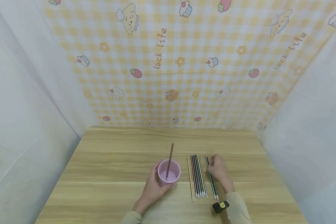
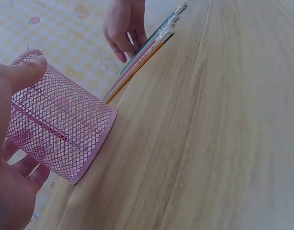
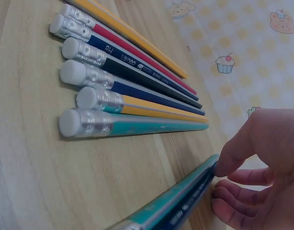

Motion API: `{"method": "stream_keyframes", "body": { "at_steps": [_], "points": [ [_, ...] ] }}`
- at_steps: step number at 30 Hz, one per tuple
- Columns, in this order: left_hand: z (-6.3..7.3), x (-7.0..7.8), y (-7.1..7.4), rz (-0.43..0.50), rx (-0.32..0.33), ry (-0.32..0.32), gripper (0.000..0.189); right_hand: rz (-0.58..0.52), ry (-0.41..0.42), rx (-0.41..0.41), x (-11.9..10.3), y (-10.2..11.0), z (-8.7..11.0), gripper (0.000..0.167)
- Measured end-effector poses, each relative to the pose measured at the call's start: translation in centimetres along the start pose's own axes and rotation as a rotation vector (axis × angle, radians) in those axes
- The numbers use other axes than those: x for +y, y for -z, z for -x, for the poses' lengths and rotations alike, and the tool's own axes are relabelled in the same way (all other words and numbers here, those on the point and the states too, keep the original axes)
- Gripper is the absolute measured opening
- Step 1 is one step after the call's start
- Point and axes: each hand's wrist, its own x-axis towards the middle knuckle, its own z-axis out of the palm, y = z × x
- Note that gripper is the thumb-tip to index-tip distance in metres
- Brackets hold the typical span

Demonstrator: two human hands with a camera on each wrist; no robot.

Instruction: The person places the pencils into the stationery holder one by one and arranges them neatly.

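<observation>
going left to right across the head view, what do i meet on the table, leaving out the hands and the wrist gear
pink cup, lone yellow pencil, bunch of pencils, pair of pencils

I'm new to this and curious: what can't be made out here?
Head view: lettering on the pencil row, too small to read.
Head view: most fingertips of the left grip, hidden behind the cup.
Right wrist view: eraser end of the navy pencil nearest the right grip, cut off by the bottom edge.
</observation>
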Motion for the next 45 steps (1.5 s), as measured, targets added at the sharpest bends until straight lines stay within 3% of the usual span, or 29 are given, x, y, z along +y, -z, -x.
{"method": "stream_keyframes", "body": {
  "at_steps": [10,19,25,29,36,45],
  "points": [
    [0.1,0.0,0.0,0.014,-0.013,0.008,0.106,0.087,-0.067,-0.003,-0.7,-0.1,0.1,0.047],
    [0.1,0.2,0.1,0.030,-0.008,0.016,0.104,0.075,-0.005,0.011,-1.0,0.4,-0.1,0.035],
    [0.1,0.2,-0.1,0.051,0.005,0.015,0.102,0.006,0.100,0.079,-1.8,1.8,-0.3,0.038],
    [0.1,0.2,-0.1,0.046,0.006,0.019,0.103,-0.040,0.140,0.130,-3.5,3.2,-0.3,0.042],
    [0.1,0.0,-0.1,0.052,0.003,0.012,0.103,-0.199,0.174,0.138,-8.4,5.6,0.6,0.047],
    [0.1,0.1,0.0,0.056,0.001,0.018,0.104,-0.411,0.354,0.178,-13.5,6.1,1.5,0.043]
  ]
}}
